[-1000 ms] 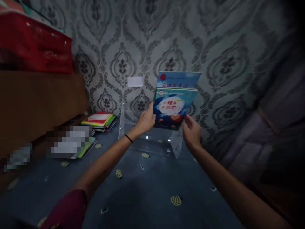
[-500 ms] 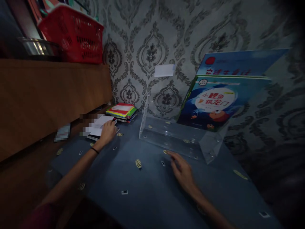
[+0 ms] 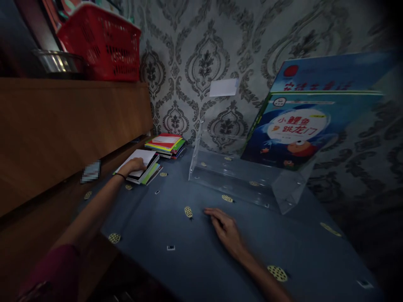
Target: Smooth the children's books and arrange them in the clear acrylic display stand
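My left hand [image 3: 134, 166] lies on the near part of a stack of books, its fingers bent over the edge of the top white book [image 3: 147, 156]. Beneath it are more books, one with a green edge [image 3: 151, 174]. My right hand [image 3: 225, 228] is low over the blue-grey tablecloth with fingers stretched out and holding nothing. Beyond it stands a clear acrylic book stand [image 3: 233, 182]. In its right part leans a blue picture book [image 3: 292, 134] with an orange fish, in front of another blue book [image 3: 317, 75].
A second pile of colourful books [image 3: 165, 144] sits behind the first, by the wall. On the left, a wooden cabinet [image 3: 75, 121] carries a red basket [image 3: 103, 46] and a steel bowl [image 3: 58, 62]. A white label [image 3: 223, 87] tops the stand's left part.
My left hand has shifted left and nearer across the top book, exposing the stack's right edge. My right hand has drawn left, away from the stand. The view has turned slightly left.
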`<state>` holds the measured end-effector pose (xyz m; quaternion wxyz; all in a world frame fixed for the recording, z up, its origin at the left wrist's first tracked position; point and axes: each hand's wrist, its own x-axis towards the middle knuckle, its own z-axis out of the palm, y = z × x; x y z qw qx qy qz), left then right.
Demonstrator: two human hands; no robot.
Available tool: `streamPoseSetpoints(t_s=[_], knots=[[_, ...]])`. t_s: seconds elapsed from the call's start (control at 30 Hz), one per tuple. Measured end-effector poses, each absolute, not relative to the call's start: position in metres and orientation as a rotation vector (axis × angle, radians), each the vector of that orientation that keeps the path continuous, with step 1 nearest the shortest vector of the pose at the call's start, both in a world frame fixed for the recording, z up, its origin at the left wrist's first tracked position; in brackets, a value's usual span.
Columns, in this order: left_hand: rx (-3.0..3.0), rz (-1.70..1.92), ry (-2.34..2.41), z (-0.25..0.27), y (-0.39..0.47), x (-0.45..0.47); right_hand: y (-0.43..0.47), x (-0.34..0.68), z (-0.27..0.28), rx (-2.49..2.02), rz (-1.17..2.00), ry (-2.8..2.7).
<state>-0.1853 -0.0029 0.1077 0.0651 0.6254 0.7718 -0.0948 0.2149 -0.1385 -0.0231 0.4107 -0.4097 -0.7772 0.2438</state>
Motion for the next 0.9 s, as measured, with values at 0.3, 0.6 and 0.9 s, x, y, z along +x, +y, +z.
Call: streamPoseSetpoints(t_s=[0.3,0.6,0.9], knots=[[1.981,-0.442,2.241,0.107,-0.014,-0.168,-0.142,0.213,-0.019,-0.994,0.565,-2.000],[2.161,-0.322,2.388,0.107,-0.077,-0.157,-0.143,0.210,-0.017,-1.002,0.483,-2.048],[2.365,-0.244,2.103,0.083,-0.168,-0.118,-0.146,0.209,-0.017,-0.996,0.456,-2.035]])
